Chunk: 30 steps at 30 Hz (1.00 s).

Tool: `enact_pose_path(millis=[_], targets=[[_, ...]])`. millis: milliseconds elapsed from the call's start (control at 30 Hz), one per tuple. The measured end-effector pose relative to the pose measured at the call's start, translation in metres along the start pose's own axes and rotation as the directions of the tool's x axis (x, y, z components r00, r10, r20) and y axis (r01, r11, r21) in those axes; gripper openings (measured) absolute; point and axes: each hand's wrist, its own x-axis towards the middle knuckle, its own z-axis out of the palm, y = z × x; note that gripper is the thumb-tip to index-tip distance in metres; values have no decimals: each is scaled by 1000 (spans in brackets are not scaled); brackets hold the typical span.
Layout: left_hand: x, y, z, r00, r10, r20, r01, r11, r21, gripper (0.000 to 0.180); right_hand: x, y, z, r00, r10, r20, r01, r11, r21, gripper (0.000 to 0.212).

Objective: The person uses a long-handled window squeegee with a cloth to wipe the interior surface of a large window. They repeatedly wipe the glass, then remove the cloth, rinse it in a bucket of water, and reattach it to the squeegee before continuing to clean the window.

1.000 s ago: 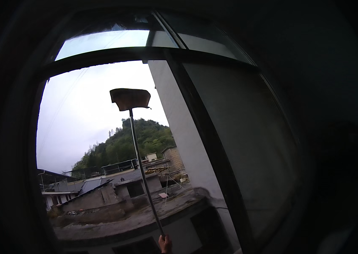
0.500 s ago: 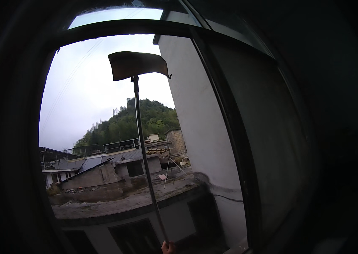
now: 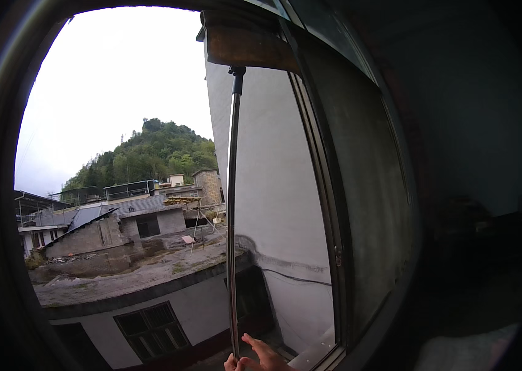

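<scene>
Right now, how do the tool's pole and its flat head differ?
The pole is slim and shiny; the flat head is broad, dull and dark brown. The pole runs nearly upright, whereas the flat head lies crosswise. Both belong to one tool, joined by a dark connector.

A dim room [image 3: 465,142] — its window [image 3: 342,260] overlooks rooftops [image 3: 119,281] and a hill [image 3: 150,151].

A stained, flat grey roof [image 3: 150,269] outside carries scattered rubble [image 3: 73,258] and a thin-legged frame [image 3: 194,238].
</scene>
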Motion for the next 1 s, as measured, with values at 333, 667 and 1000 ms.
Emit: enact_pose_path(millis=[333,667,1000], targets=[[-19,-7,8,992,-117,47,119,992,-40,22,0,-41,14,973,-9,231,49,984,-168,46],[-20,0,-5,977,-203,59,209,969,-132,21,-31,-139,26,963,103,251,-58,982,-181,41],[107,82,43,982,-144,-121,140,989,-41,28,-61,-224,-49,974,105,198,-41,952,-304,37]])
